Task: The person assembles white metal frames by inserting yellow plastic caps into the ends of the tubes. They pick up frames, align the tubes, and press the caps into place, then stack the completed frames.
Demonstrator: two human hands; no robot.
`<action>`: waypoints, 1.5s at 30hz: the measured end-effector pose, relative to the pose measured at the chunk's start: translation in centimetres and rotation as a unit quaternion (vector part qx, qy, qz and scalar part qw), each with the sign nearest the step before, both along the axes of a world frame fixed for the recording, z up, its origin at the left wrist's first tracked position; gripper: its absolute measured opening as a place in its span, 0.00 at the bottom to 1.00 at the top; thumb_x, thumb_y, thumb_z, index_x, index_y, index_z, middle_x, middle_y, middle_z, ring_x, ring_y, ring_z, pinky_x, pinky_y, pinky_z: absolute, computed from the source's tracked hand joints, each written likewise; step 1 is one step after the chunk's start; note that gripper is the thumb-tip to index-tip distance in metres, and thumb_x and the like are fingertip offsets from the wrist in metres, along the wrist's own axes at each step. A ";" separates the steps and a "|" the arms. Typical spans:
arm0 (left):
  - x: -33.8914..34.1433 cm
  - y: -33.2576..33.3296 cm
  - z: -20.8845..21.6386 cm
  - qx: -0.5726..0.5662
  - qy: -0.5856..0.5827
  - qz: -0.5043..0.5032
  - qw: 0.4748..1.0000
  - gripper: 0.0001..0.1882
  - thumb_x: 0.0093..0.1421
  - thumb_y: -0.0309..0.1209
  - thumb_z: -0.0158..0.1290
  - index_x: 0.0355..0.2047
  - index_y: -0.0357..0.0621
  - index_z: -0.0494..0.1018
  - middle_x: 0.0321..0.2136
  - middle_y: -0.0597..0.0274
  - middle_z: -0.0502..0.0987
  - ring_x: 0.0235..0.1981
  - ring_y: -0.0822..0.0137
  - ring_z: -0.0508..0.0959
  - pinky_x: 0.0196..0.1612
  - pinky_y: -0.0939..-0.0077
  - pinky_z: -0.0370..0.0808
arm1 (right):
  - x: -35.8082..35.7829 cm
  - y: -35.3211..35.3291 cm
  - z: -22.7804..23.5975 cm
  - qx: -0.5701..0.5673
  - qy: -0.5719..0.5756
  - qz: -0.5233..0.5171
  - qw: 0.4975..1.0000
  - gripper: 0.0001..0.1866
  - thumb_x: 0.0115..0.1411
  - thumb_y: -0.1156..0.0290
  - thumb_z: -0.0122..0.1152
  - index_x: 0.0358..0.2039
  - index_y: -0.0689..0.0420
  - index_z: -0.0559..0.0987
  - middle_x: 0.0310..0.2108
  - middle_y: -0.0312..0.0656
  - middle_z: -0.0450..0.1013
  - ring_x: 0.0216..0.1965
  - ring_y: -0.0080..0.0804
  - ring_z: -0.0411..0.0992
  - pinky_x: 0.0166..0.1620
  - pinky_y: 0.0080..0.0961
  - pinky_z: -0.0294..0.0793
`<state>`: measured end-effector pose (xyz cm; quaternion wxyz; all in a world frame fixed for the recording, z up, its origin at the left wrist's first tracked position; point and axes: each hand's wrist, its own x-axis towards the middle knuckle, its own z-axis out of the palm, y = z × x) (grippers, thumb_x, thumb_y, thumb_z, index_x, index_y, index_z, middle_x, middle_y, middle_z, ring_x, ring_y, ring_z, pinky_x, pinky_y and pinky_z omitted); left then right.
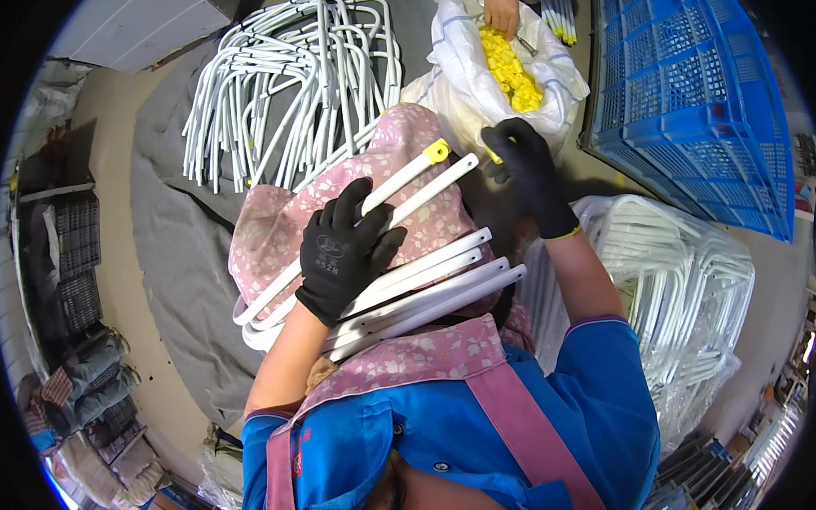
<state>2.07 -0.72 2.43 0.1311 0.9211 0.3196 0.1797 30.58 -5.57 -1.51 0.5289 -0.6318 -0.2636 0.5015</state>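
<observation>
My left hand (pixel 340 248), in a black glove, is closed over a white bent tube (pixel 401 179) lying across my lap. A yellow plastic end cap (pixel 437 151) sits on that tube's upper end. The second end (pixel 459 168) beside it is bare, with a small hole. Several more white bent tubes (pixel 427 295) rest on my lap below the hand, their holed ends toward the right. My right hand (pixel 526 165), also black-gloved, is raised right of the tube ends. Its fingers pinch a small yellow plastic cap (pixel 491 148), partly hidden by the glove.
A white woven sack (pixel 454 38) ahead holds many yellow caps (pixel 509 72); another person's hand (pixel 501 11) reaches into it. White bent tubes (pixel 316 69) are piled on grey cloth (pixel 169 218). Blue plastic crates (pixel 681 93) stand right, near plastic-wrapped tubes (pixel 674 282).
</observation>
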 end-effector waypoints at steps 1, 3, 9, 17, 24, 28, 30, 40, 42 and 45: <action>0.0 0.0 0.0 -0.006 0.009 0.001 1.000 0.17 0.53 0.42 0.64 0.40 0.50 0.79 0.51 0.54 0.73 0.37 0.56 0.78 0.37 0.63 0.74 | -0.8 0.4 -0.1 0.025 0.003 0.014 1.000 0.08 0.65 0.64 0.59 0.38 0.56 0.78 0.27 0.31 0.73 0.23 0.19 0.72 0.26 0.17 0.70; 0.1 0.0 0.0 -0.002 0.000 -0.001 1.000 0.16 0.53 0.42 0.64 0.39 0.50 0.79 0.51 0.54 0.73 0.37 0.57 0.78 0.37 0.63 0.74 | -2.2 1.3 -0.5 0.073 -0.022 0.017 0.997 0.11 0.67 0.63 0.57 0.42 0.56 0.79 0.28 0.30 0.72 0.22 0.18 0.70 0.26 0.16 0.69; 0.2 -0.1 0.0 0.009 0.009 0.003 1.000 0.15 0.54 0.41 0.63 0.39 0.51 0.79 0.51 0.55 0.73 0.36 0.58 0.77 0.36 0.64 0.74 | -2.7 1.2 -1.7 0.099 -0.081 -0.012 0.992 0.14 0.67 0.67 0.55 0.46 0.64 0.80 0.35 0.38 0.77 0.37 0.20 0.73 0.40 0.19 0.72; 0.4 -0.3 0.5 -0.015 0.017 0.016 1.000 0.15 0.51 0.39 0.65 0.37 0.47 0.81 0.51 0.53 0.75 0.38 0.55 0.79 0.39 0.63 0.77 | -3.2 2.2 -1.0 0.184 -0.134 -0.003 0.974 0.14 0.67 0.69 0.54 0.44 0.68 0.79 0.36 0.40 0.78 0.39 0.21 0.73 0.43 0.21 0.73; 0.5 -0.2 0.5 -0.021 0.026 0.017 0.999 0.15 0.52 0.39 0.64 0.37 0.47 0.81 0.51 0.53 0.74 0.37 0.56 0.79 0.37 0.64 0.76 | -2.0 -0.5 -0.3 0.216 -0.492 0.154 0.829 0.16 0.64 0.74 0.56 0.50 0.65 0.76 0.46 0.48 0.77 0.45 0.39 0.78 0.50 0.29 0.75; 0.5 -0.2 0.6 -0.015 0.036 0.017 0.999 0.15 0.53 0.40 0.64 0.38 0.47 0.80 0.49 0.53 0.75 0.37 0.56 0.80 0.37 0.64 0.77 | -1.0 -1.8 -0.1 0.173 -0.329 0.132 0.919 0.20 0.57 0.75 0.63 0.51 0.62 0.77 0.44 0.48 0.77 0.44 0.44 0.78 0.49 0.31 0.75; 0.5 -0.2 0.6 -0.016 0.042 0.016 0.999 0.15 0.54 0.40 0.63 0.38 0.47 0.80 0.49 0.52 0.75 0.37 0.55 0.80 0.37 0.64 0.77 | -0.7 -1.9 0.1 0.151 -0.252 0.134 0.946 0.21 0.56 0.75 0.64 0.51 0.60 0.77 0.43 0.49 0.77 0.44 0.46 0.77 0.48 0.31 0.76; 1.9 -0.2 0.4 0.012 0.094 0.008 0.995 0.15 0.56 0.43 0.61 0.37 0.48 0.77 0.44 0.53 0.74 0.39 0.54 0.77 0.37 0.62 0.74 | 4.0 1.1 2.5 0.200 -0.533 0.386 0.726 0.15 0.57 0.68 0.59 0.45 0.54 0.79 0.31 0.46 0.76 0.33 0.45 0.75 0.39 0.38 0.74; 2.0 -0.3 0.3 0.022 0.100 0.005 0.995 0.15 0.56 0.44 0.61 0.37 0.49 0.76 0.44 0.53 0.73 0.38 0.55 0.77 0.36 0.62 0.74 | 4.1 2.1 2.8 0.193 -0.531 0.406 0.718 0.13 0.53 0.65 0.62 0.39 0.54 0.79 0.30 0.46 0.75 0.35 0.46 0.75 0.40 0.40 0.73; 2.1 -0.2 0.2 0.040 0.103 -0.002 0.994 0.15 0.56 0.44 0.61 0.37 0.50 0.76 0.44 0.54 0.73 0.36 0.56 0.76 0.34 0.63 0.72 | 4.0 3.4 2.6 0.182 -0.518 0.449 0.705 0.15 0.48 0.64 0.66 0.37 0.53 0.80 0.30 0.46 0.76 0.37 0.47 0.75 0.41 0.42 0.73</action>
